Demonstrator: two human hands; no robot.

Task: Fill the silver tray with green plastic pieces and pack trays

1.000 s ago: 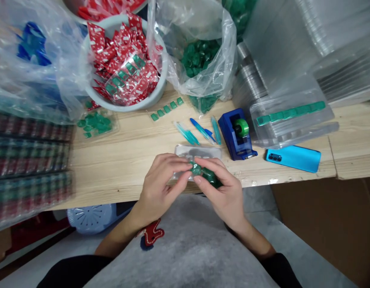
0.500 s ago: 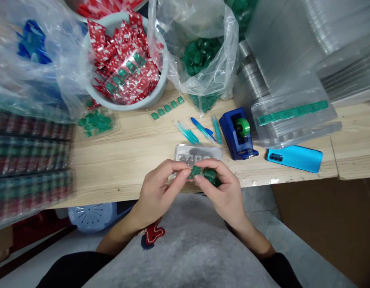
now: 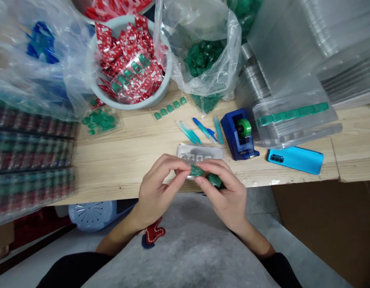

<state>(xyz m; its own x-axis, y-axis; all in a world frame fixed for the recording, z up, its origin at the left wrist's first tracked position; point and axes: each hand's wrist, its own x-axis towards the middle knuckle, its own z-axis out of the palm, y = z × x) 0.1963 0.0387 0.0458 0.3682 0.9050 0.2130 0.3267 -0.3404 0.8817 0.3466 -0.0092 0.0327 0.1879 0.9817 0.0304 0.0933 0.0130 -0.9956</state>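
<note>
Both my hands meet over the front edge of the table. Between the fingertips of my left hand (image 3: 162, 186) and my right hand (image 3: 225, 188) is a small translucent green piece (image 3: 196, 171), its exact kind unclear. More green pieces (image 3: 214, 180) are tucked inside my right palm, partly hidden by the fingers. Just behind my fingers lies a clear plastic tray (image 3: 213, 151) with a row of moulded pockets, its near side covered by my hands.
Beyond the tray are pens (image 3: 204, 130) and a blue tape dispenser (image 3: 237, 136). A phone (image 3: 295, 159) lies at right, near stacked clear trays (image 3: 293, 114). Behind stand a tub (image 3: 168, 76) of red packets and a plastic bag (image 3: 229, 68) of green pieces. Filled packs (image 3: 32, 192) are stacked left.
The green piece at my fingertips has turned and now shows a smoother face. My right hand has shifted slightly outward. The whole view has moved a little.
</note>
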